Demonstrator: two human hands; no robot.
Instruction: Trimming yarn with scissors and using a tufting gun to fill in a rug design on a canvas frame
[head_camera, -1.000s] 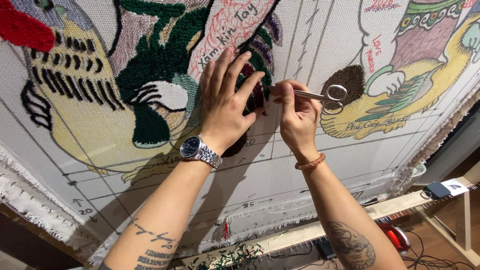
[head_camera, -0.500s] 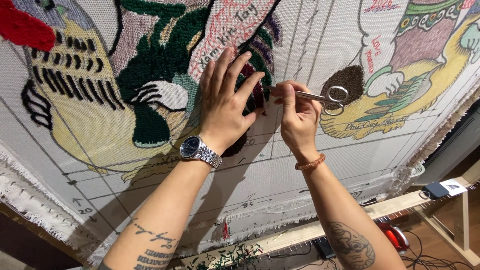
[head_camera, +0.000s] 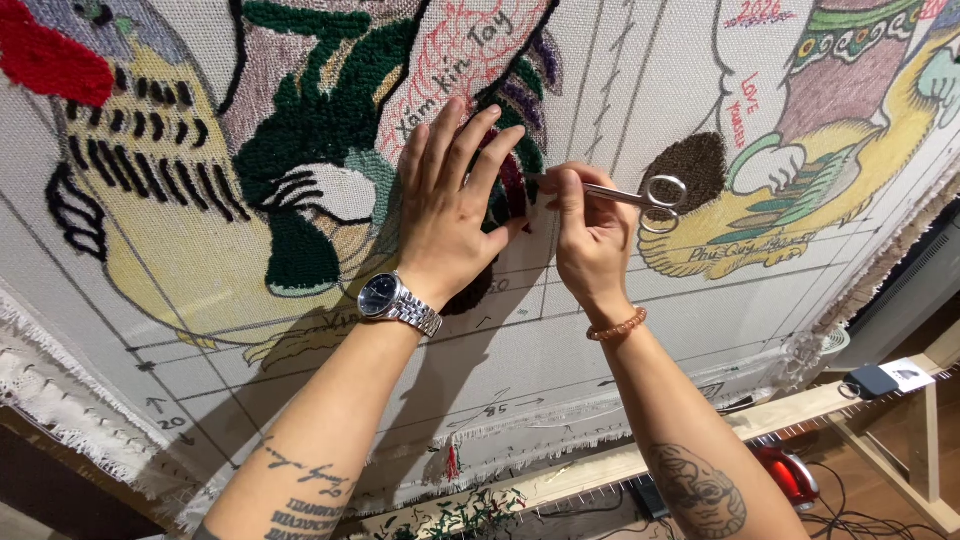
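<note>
Fingers (head_camera: 575, 195) of the right hand (head_camera: 592, 245) pinch the slim shank of a pair of steel scissors (head_camera: 625, 193), whose loop handles stick out to the right while the blades, hidden behind the fingertips, aim left at a dark red tufted patch (head_camera: 511, 187). Their long axis runs nearly level across the cloth, tipped slightly down toward the handles. The left hand (head_camera: 450, 215) lies flat with spread fingers pressed on the backing cloth (head_camera: 620, 90), just beside the scissors. I'd say the work is partway: green, yellow, black and brown areas are filled with yarn, but large drawn outlines remain bare. Below, a wooden frame rail (head_camera: 700, 445) holds the cloth's frayed edge.
</note>
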